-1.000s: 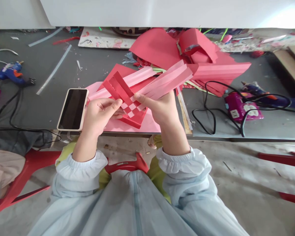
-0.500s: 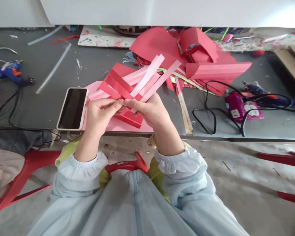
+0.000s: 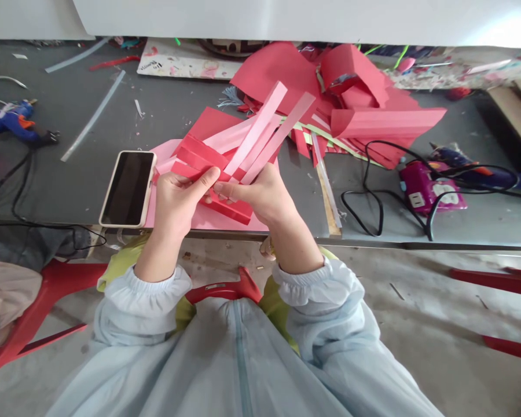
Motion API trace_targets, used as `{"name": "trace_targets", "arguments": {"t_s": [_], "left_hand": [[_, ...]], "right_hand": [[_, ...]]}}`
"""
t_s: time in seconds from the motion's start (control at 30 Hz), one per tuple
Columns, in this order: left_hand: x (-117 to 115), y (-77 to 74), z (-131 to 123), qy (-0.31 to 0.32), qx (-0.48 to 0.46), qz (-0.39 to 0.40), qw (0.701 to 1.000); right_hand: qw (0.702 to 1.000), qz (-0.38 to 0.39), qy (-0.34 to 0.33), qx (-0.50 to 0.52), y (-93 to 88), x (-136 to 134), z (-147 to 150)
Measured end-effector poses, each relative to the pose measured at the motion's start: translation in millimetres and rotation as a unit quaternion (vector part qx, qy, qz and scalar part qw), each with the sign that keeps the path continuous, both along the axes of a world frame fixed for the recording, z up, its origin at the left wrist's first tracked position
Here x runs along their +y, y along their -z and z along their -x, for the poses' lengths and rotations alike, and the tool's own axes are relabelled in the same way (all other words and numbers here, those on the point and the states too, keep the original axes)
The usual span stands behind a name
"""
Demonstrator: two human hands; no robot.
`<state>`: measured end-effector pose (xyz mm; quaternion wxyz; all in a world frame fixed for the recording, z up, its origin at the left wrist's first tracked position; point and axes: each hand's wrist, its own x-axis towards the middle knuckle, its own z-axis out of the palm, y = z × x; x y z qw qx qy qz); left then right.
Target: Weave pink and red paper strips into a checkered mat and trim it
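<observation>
Red paper strips (image 3: 202,153) and pink paper strips (image 3: 258,130) cross over and under one another in a small weave between my hands. My left hand (image 3: 176,194) pinches the red strips from the left, thumb on top. From the right, my right hand (image 3: 260,194) grips the crossing, its thumb pressed near the lower end of the pink strips; most of its other fingers are hidden beneath. Both thumb tips lie close together. Under the weave are a pink paper sheet (image 3: 156,211) and a red paper piece (image 3: 215,123) on the table.
Left of my hands lies a phone (image 3: 128,188). Crumpled red paper (image 3: 282,75) is piled behind. A glue gun (image 3: 17,121) is at far left; at right are a purple power socket (image 3: 434,188), another glue gun (image 3: 481,171) and a looping black cable (image 3: 375,211).
My left thumb has lifted slightly up from the crossing, and both hands have shifted a little to the left. The pink strips tilt a bit differently and the red strips have spread.
</observation>
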<state>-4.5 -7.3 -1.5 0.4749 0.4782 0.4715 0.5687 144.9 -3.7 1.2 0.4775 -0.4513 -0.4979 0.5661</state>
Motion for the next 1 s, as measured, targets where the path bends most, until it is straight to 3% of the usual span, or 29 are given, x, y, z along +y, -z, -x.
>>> {"name": "trace_targets", "arguments": {"t_s": [0.33,0.57,0.77,1.0], "left_hand": [[1,-0.7,0,-0.004,-0.008,-0.024,1.0],[4,4.5,1,-0.006,-0.008,-0.046,0.999],[4,8.3,1,-0.027,0.004,-0.058,0.998],[2,4.6,2,-0.003,0.009,-0.042,0.999]], "right_hand": [[0.998,-0.013,-0.015,0.051,9.6,2,0],[0.986,0.022,0.063,0.154,10.5,4,1],[0.985,0.024,0.074,0.154,10.8,5,1],[0.995,0.002,0.052,0.08,13.1,4,-5]]}}
